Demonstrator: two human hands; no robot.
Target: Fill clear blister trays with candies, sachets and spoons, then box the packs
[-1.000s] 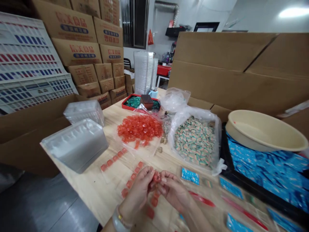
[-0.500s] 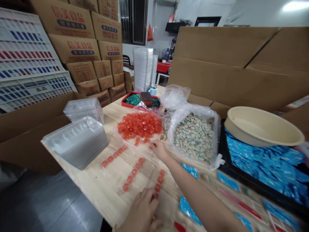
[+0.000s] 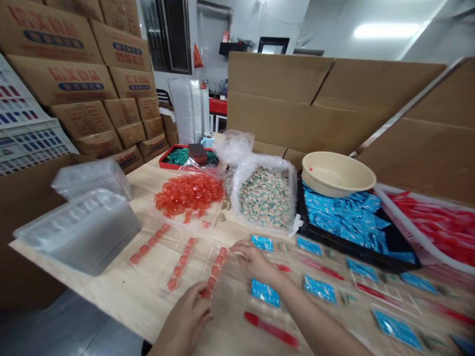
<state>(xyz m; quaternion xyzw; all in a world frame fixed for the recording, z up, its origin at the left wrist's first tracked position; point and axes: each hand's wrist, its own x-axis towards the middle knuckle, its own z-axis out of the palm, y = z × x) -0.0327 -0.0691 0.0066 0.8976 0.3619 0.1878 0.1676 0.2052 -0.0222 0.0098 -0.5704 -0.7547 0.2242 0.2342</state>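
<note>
Left hand and right hand, fingers together, any grip unclear, flank a row of red wrapped candies between the fingers (a blue sachet just past the right fingertips).

Orange-red candies, teal-and-cream striped sachets, blue white-flecked packets on a black tray, and a plain cream basin.

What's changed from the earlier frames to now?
The hands, together on one candy at first, have parted. The right hand reached to the red candy pile, then came back to the top of the rightmost candy row. The left hand is at that row's lower end. The view swung, but the pile and bowl stayed put.
</note>
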